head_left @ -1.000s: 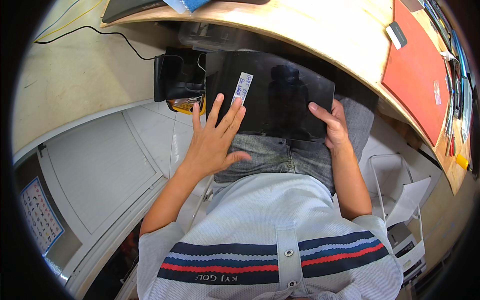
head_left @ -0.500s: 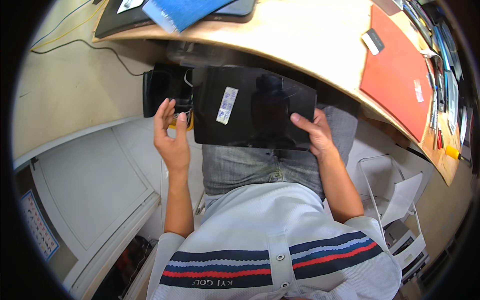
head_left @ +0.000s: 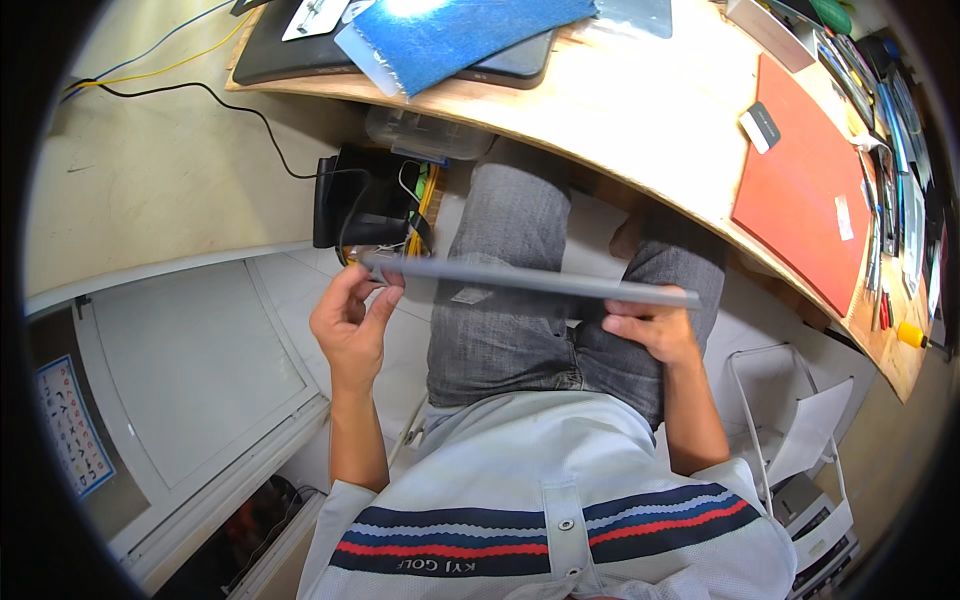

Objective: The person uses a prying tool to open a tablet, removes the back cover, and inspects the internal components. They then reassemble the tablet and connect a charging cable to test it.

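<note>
Above my lap I hold a thin, flat slab, the size of a laptop, almost edge-on, so mostly its grey edge shows, blurred by motion. My left hand pinches its left end between thumb and fingers. My right hand grips the other end from below, thumb on the near side and fingers partly hidden behind the edge. A pale label shows faintly on the dark face that is turned toward me.
A wooden table curves across the front. On it are a blue cloth, a red-orange mat, a small black-and-white block and several tools at the right. Below, a black box with cables stands left of my legs.
The slab has tilted from showing its broad, glossy black face to nearly edge-on. My left fingers, spread beside it before, have closed on its left end. The right hand keeps its grip.
</note>
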`<state>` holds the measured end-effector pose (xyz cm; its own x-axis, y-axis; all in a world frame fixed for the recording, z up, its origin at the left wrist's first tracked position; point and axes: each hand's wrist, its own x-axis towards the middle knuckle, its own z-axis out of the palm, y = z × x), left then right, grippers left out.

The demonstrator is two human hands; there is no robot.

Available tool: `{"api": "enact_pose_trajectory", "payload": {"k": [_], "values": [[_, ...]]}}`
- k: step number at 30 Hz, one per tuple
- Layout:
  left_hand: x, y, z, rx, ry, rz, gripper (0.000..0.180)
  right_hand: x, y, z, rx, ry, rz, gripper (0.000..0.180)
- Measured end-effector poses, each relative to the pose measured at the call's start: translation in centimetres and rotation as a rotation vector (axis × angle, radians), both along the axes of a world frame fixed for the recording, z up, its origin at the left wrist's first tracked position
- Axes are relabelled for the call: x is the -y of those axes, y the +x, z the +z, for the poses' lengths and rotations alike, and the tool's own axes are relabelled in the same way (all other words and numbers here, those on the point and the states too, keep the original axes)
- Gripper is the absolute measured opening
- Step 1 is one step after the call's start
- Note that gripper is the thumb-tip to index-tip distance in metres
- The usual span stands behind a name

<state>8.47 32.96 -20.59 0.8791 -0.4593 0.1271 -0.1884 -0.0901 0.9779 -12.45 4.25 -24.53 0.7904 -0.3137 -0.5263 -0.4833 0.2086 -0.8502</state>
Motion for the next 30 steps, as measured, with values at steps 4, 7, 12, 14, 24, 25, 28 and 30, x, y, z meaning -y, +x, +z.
{"api": "enact_pose_trajectory", "payload": {"k": [4, 7, 12, 14, 24, 25, 28, 30], "values": [[0.5, -1.0, 0.4, 0.164, -0.218, -0.199, 0.014, 2.0, -0.4, 2.4, 0.685, -0.558, 0.211, 0.022], [1.7, -1.7, -0.5, 0.171, -0.202, -0.23, 0.015, 3.1, -1.3, 3.3, 0.59, -0.837, 0.198, 0.023], [2.8, -2.9, -2.1, 0.064, -0.198, -0.192, 0.018, 2.7, -2.6, 2.6, 0.524, -0.932, 0.146, 0.022], [2.8, -3.0, -2.2, 0.056, -0.206, -0.204, 0.02, 2.2, -2.9, 2.3, 0.516, -0.919, 0.123, 0.021], [3.7, -2.0, 1.6, -0.23, -0.021, -0.034, 0.031, 1.5, -4.3, 4.2, 0.418, -0.327, -0.099, 0.038], [4.1, -1.5, 1.6, -0.201, 0.108, -0.041, 0.04, 1.7, -4.2, 3.9, 0.395, -0.287, -0.146, 0.047], [5.2, -0.9, 0.8, -0.376, 0.322, -0.134, 0.045, 1.9, -3.7, 2.4, 0.253, -0.039, -0.218, 0.05], [5.8, -1.1, 0.1, -0.333, 0.366, -0.2, 0.042, 2.1, -3.4, 1.4, 0.182, 0.091, -0.299, 0.048]]}}
